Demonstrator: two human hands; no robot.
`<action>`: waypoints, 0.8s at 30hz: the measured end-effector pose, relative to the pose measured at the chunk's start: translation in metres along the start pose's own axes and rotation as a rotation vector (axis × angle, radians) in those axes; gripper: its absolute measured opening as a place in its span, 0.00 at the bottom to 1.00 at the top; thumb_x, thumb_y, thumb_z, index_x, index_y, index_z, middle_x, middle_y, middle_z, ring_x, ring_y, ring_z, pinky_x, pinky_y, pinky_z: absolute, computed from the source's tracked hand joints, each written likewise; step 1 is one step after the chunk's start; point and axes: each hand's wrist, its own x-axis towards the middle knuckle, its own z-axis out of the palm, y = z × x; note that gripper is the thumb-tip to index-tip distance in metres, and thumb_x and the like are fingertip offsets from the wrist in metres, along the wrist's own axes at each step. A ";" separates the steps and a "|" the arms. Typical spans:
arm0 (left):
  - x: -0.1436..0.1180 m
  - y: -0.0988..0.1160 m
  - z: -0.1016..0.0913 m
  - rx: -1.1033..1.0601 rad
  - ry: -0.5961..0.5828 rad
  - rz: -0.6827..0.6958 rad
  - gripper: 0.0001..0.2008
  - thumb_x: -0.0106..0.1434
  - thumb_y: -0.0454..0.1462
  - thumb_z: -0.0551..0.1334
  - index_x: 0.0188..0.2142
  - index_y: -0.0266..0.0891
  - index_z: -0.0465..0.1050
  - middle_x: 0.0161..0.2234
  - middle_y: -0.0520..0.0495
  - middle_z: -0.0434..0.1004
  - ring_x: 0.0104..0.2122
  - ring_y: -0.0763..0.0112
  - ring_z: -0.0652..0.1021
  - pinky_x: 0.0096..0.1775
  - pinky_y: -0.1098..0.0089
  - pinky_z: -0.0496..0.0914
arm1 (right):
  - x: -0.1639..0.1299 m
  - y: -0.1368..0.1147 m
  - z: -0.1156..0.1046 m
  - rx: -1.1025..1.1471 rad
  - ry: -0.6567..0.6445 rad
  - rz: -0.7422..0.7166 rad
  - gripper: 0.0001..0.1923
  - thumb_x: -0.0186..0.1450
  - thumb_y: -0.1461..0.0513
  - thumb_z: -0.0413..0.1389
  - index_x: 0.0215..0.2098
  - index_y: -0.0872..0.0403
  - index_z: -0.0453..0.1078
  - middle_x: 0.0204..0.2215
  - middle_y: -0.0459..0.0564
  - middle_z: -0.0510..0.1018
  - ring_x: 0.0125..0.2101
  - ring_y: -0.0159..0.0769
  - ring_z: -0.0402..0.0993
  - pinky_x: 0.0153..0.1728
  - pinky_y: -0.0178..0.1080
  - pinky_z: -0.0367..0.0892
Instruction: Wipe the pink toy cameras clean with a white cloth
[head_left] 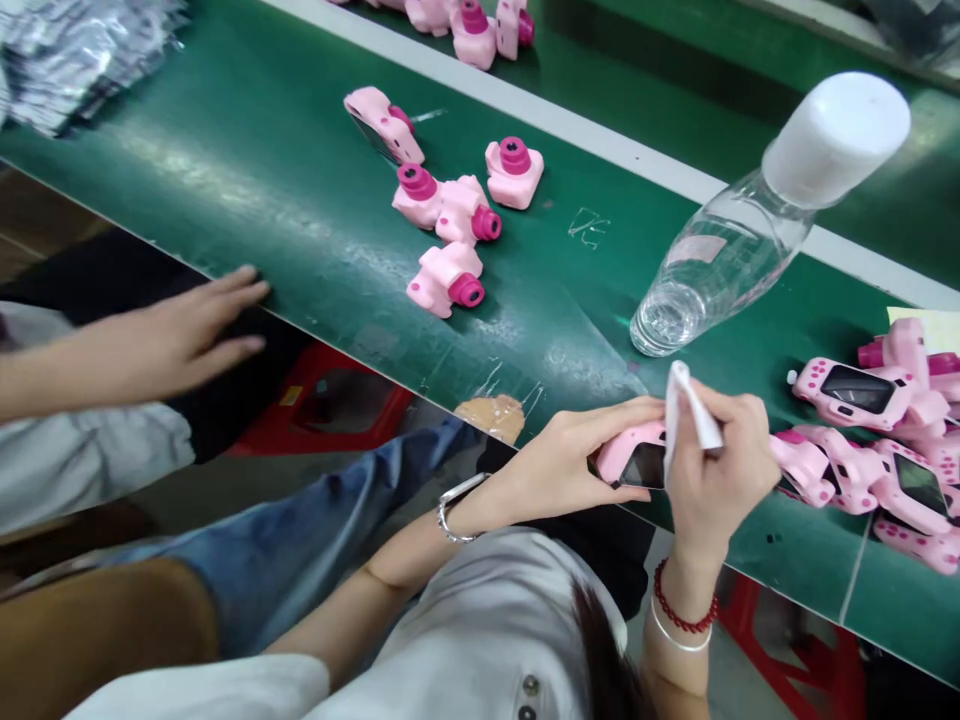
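Where green belt [262,170] runs, pink toy cameras [450,215] scattered.

Bright, even overhead light. Sheen streaks along green belt [247,150], strongest on left half. Soft short shadows under pink toy cameras [450,225]. Clear bottle [720,260] catches highlights; its white cap near blown out. Top-left foil bags [67,55] smeared by blur. Straight belt edge leans steeply: tilted, wide-angle view.

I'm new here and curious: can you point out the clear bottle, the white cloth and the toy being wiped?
clear bottle [720,265], head view, on its see-through body.
white cloth [686,410], head view, on the folded part above the fingers.
pink toy camera [630,455], head view, on its pink shell.
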 end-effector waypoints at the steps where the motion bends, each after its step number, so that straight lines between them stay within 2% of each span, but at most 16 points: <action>1: -0.001 0.001 -0.001 -0.012 -0.001 0.000 0.33 0.57 0.43 0.75 0.61 0.43 0.73 0.60 0.42 0.78 0.59 0.56 0.79 0.62 0.60 0.72 | 0.002 0.004 0.000 -0.030 0.065 0.075 0.04 0.71 0.63 0.57 0.40 0.52 0.75 0.29 0.44 0.76 0.29 0.31 0.70 0.36 0.37 0.67; 4: -0.002 0.005 -0.003 -0.094 0.031 -0.097 0.35 0.53 0.45 0.78 0.59 0.44 0.75 0.58 0.42 0.80 0.56 0.56 0.81 0.58 0.61 0.74 | 0.005 0.018 -0.008 -0.023 0.251 0.380 0.11 0.70 0.55 0.60 0.35 0.54 0.74 0.29 0.46 0.77 0.29 0.33 0.72 0.31 0.37 0.65; 7: -0.002 0.009 -0.005 -0.157 0.056 -0.207 0.38 0.48 0.46 0.79 0.58 0.43 0.76 0.54 0.42 0.83 0.49 0.58 0.84 0.52 0.63 0.77 | 0.002 0.025 -0.022 0.238 0.297 0.712 0.17 0.67 0.48 0.61 0.31 0.52 0.71 0.23 0.43 0.71 0.24 0.33 0.67 0.29 0.38 0.68; 10: -0.001 0.009 -0.004 -0.179 0.064 -0.219 0.38 0.47 0.46 0.80 0.57 0.43 0.76 0.54 0.42 0.83 0.49 0.57 0.84 0.54 0.63 0.77 | -0.005 0.018 -0.033 0.518 0.144 0.836 0.17 0.66 0.47 0.60 0.31 0.50 0.69 0.23 0.44 0.73 0.26 0.36 0.73 0.33 0.42 0.74; 12: 0.000 0.008 -0.003 -0.202 0.057 -0.213 0.41 0.46 0.47 0.80 0.59 0.44 0.75 0.55 0.42 0.82 0.51 0.56 0.83 0.54 0.63 0.76 | -0.010 0.008 -0.034 0.602 0.022 0.872 0.17 0.66 0.46 0.60 0.35 0.50 0.71 0.29 0.47 0.78 0.30 0.38 0.77 0.34 0.42 0.75; 15: 0.000 0.005 -0.002 -0.209 0.045 -0.184 0.45 0.48 0.47 0.79 0.64 0.45 0.70 0.57 0.42 0.81 0.54 0.57 0.82 0.56 0.63 0.75 | -0.016 -0.007 -0.028 0.679 -0.114 0.974 0.19 0.68 0.45 0.57 0.40 0.52 0.72 0.33 0.49 0.80 0.31 0.37 0.78 0.31 0.40 0.74; 17: 0.000 0.002 0.000 -0.165 0.033 -0.155 0.46 0.51 0.48 0.78 0.66 0.46 0.66 0.58 0.42 0.80 0.55 0.57 0.82 0.58 0.62 0.74 | -0.019 -0.014 -0.020 0.644 -0.121 0.992 0.20 0.68 0.44 0.57 0.39 0.53 0.72 0.32 0.48 0.80 0.30 0.36 0.77 0.31 0.38 0.73; 19: 0.000 -0.001 0.002 -0.087 0.009 -0.139 0.46 0.53 0.47 0.77 0.68 0.47 0.63 0.61 0.42 0.77 0.58 0.56 0.80 0.61 0.60 0.72 | -0.021 -0.015 -0.011 0.500 -0.076 0.929 0.21 0.67 0.44 0.58 0.37 0.54 0.73 0.30 0.46 0.78 0.28 0.34 0.74 0.30 0.37 0.71; 22: 0.001 -0.005 0.004 0.027 -0.079 -0.115 0.48 0.57 0.45 0.75 0.72 0.47 0.56 0.69 0.41 0.65 0.66 0.55 0.71 0.65 0.58 0.67 | -0.026 -0.007 0.000 0.211 0.046 0.720 0.19 0.67 0.46 0.60 0.35 0.54 0.76 0.29 0.46 0.78 0.29 0.34 0.73 0.32 0.37 0.68; 24: 0.001 -0.007 0.000 0.101 -0.111 -0.081 0.45 0.60 0.46 0.73 0.72 0.47 0.56 0.72 0.41 0.59 0.68 0.56 0.68 0.65 0.57 0.68 | -0.031 0.010 0.000 0.049 0.186 0.579 0.16 0.67 0.48 0.60 0.34 0.53 0.78 0.29 0.48 0.78 0.30 0.36 0.74 0.34 0.40 0.67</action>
